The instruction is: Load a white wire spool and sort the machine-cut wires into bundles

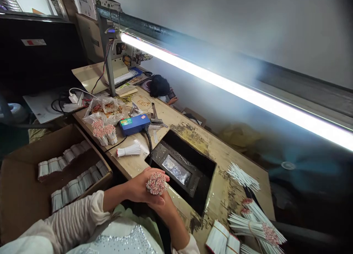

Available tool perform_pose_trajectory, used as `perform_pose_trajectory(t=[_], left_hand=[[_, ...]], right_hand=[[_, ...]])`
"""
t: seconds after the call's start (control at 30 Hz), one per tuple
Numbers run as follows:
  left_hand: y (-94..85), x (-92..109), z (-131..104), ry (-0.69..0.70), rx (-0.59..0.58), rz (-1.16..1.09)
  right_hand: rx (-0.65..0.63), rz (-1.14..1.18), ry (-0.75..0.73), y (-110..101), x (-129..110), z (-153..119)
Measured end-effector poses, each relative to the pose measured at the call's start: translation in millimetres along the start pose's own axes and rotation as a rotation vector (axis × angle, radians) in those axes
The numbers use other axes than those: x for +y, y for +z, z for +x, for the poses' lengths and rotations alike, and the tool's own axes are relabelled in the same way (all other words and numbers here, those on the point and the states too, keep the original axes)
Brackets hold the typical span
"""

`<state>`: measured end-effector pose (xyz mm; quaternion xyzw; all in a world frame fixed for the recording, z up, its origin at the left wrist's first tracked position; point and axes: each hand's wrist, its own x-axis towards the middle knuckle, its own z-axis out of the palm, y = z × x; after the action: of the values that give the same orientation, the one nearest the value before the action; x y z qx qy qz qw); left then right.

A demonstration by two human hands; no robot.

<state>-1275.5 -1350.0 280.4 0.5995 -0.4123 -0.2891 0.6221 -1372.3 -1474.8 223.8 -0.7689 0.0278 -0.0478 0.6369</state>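
Both hands, left hand [139, 188] and right hand [162, 204], clench one bundle of wires [156, 183] just before the black tray [180, 165] on the table [220, 151].

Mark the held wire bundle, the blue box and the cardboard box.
wire bundle [156, 183], head view, on its pink-tipped end face.
blue box [134, 124], head view, on its top face.
cardboard box [19, 195], head view, on its bare inner floor.

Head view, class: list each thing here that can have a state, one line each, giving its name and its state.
wire bundle: upright, gripped by both hands
left hand: closed around the bundle
right hand: closed under the bundle
tube light: lit
cardboard box: open, rows of white bundles inside
recessed tray: open, uncovered
blue device: lying flat, black cable attached
tied white bundle: lying on its side
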Motion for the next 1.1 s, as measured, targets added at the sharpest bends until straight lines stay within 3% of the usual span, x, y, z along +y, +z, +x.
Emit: perform_pose_trajectory(t=[0.13,0.4,0.73,0.9,1.1], left_hand=[[0.2,9.9,0.6,-0.01,-0.003,0.01],[14.3,20.7,3.5,-0.112,0.085,0.031],[16.0,16.7,7.0,-0.212,0.099,0.025],[12.8,15.6,8.2,-0.266,0.094,-0.073],[9.4,16.9,8.1,-0.238,0.07,-0.143]], right_hand=[[-0.083,-0.043,-0.012,-3.9,3.4,-2.7],[-0.134,-0.16,0.022,-7.7,-18.6,0.0],[-0.165,-0.197,0.049,-11.0,-4.7,1.0],[-0.185,-0.118,0.132,-9.8,-2.2,-0.3],[-0.166,0.191,0.347,-6.5,-9.6,-1.8]])
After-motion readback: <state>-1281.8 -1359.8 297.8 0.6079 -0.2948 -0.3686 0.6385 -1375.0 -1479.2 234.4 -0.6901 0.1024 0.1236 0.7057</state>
